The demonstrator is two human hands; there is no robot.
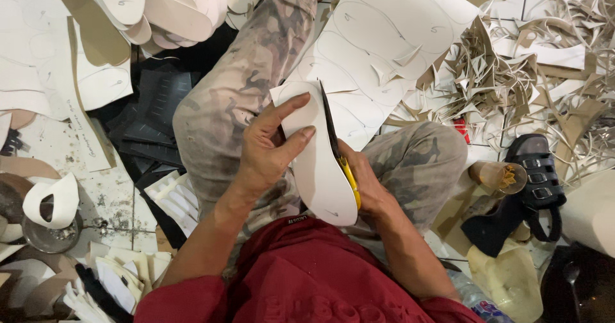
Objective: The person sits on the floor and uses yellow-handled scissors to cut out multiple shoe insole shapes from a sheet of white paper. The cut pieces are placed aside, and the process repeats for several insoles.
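The left hand (266, 150) pinches a white insole (317, 159) over the lap, thumb and fingers closed on its left edge. The right hand (365, 182), right of it, is closed around yellow-handled scissors (339, 150), blade along the insole's right edge. Offcuts (512, 60) litter the floor far right; a sandal (535, 175) lies right.

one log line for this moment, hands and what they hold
left hand: holds white sole-shaped cutout | right hand: yellow-handled scissors at cutout edge | seated, offcuts around

Black sandal (537, 181) beside offcut scraps (512, 73)
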